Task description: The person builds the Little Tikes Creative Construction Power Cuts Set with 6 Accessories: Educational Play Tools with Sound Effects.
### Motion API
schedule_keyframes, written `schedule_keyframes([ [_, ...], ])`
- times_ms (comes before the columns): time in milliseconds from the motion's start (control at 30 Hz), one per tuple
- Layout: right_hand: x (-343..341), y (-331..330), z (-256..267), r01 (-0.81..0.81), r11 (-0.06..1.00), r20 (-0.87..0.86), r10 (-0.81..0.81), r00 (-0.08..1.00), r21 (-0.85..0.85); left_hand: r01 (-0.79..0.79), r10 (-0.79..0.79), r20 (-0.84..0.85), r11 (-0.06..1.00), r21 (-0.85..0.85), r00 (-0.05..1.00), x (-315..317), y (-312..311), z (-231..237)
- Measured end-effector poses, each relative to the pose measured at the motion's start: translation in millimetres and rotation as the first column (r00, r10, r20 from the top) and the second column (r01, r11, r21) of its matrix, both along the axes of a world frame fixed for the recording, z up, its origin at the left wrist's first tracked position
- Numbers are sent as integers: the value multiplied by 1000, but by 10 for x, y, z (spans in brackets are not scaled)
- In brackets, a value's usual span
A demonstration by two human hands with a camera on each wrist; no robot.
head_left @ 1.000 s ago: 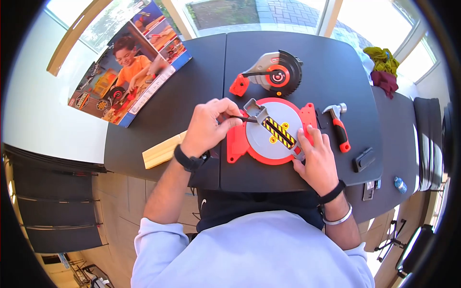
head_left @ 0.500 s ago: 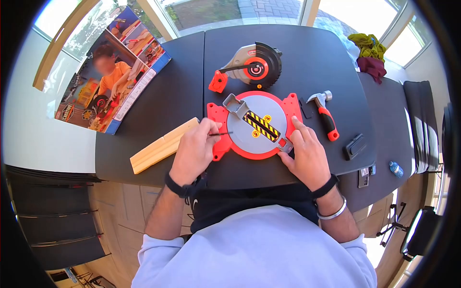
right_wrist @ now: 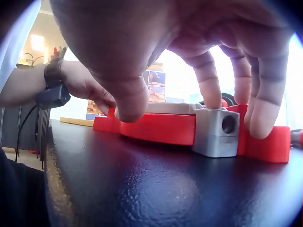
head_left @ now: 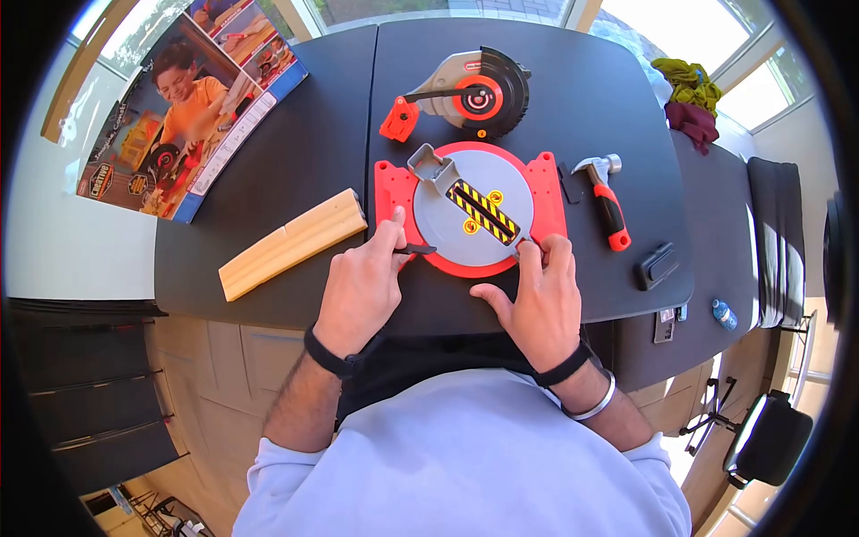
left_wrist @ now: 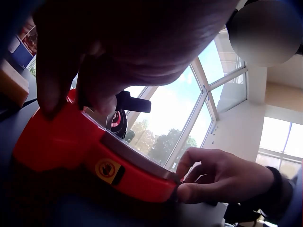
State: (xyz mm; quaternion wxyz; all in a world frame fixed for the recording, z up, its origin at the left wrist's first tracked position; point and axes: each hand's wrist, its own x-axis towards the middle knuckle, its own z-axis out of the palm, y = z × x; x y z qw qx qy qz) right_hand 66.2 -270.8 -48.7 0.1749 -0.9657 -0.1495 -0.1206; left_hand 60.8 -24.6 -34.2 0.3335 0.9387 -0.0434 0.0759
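A toy miter-saw base [head_left: 548, 219] lies flat on the table, red with a round grey turntable [head_left: 443, 219]. A raised grey bracket [head_left: 429, 166] and a yellow-and-black striped slot [head_left: 483, 213] run across it. My left hand [head_left: 362, 286] pinches a short black stick-like piece [head_left: 419, 250] over the base's near left edge. In the left wrist view the free end of the black piece [left_wrist: 137, 104] sticks out past the fingers. My right hand [head_left: 544, 309] reaches down with extended fingers to the grey end block [right_wrist: 215, 132], index fingertip on its top, thumb off to the side.
Behind the base lies the toy saw arm [head_left: 483, 94] with its black blade. A toy hammer [head_left: 610, 206] and a small black case [head_left: 658, 267] are at the right. To the left are a wooden block [head_left: 291, 243] and a large picture box [head_left: 192, 116].
My left hand has drawn the black piece away from the grey bracket, toward the base's near left edge. My right hand has shifted nearer my body, its thumb away from the base. The head view has shifted.
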Motion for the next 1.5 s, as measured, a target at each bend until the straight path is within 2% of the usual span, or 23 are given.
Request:
schedule_keyframes([
  [100,30,67,-21,19,999,54,-17,998,-42,10,-10,-4,999,-36,1000,-12,19,-2],
  [233,103,103,11,44,994,44,-40,998,-104,8,-8,4,998,-59,1000,-43,2,-33],
  [333,105,132,36,32,997,28,-30,999,-71,26,-26,8,997,-69,1000,-26,13,-31],
  [400,92,158,50,5,1000,-48,-6,999,-15,46,-45,19,997,-59,999,-20,18,-30],
  [567,-24,264,-46,-94,995,13,94,995,27,44,-42,51,999,-27,998,-45,-57,-40],
  [767,13,267,30,-158,986,-74,162,984,58,42,-42,33,999,0,999,-24,-69,-48],
  [833,35,235,88,-246,942,-156,284,946,226,31,-31,38,999,14,999,-26,-74,-23],
  [900,68,179,184,-254,919,-168,314,934,302,34,-34,-35,999,8,999,9,-15,20],
  [967,139,79,269,-253,891,-178,338,924,376,48,-48,-4,998,-30,999,101,136,27],
  [1033,256,-88,330,-272,893,-34,303,952,358,60,-58,23,996,-73,998,208,217,91],
  [1100,367,-266,386,-274,920,68,266,962,279,63,-66,123,998,26,990,305,219,295],
  [1167,443,-401,368,-242,945,87,228,970,220,41,-38,116,999,-21,993,431,189,373],
  [1300,456,-487,294,-207,960,88,194,977,186,75,-84,113,994,77,990,706,151,375],
  [1367,417,-473,288,-165,974,-12,169,986,157,123,-138,91,980,156,986,801,142,286],
  [1500,429,-505,260,-169,973,16,169,986,156,117,-130,66,978,171,989,820,109,233],
])
